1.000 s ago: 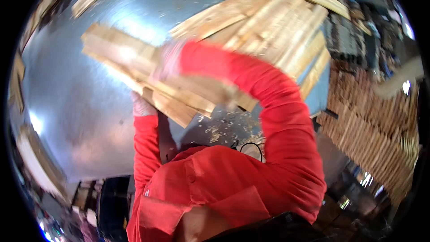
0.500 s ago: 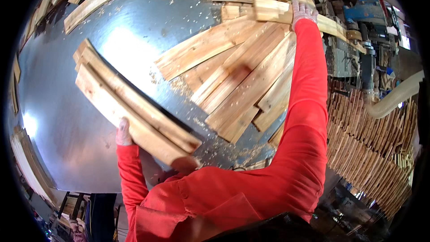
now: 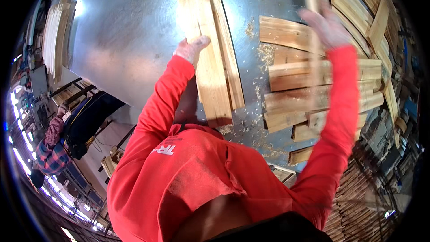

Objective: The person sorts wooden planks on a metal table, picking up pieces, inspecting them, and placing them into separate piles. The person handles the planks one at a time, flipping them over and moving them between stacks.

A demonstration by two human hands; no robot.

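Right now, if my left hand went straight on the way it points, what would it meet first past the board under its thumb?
Most likely the second board, alongside and to the right of the wide board your left hand grips, though any height difference between them is unclear.

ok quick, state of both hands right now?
Left hand: closed on the near-left edge of a wooden board, thumb on top.
Right hand: motion-blurred at a narrow wooden strip; can't tell whether it's gripping.
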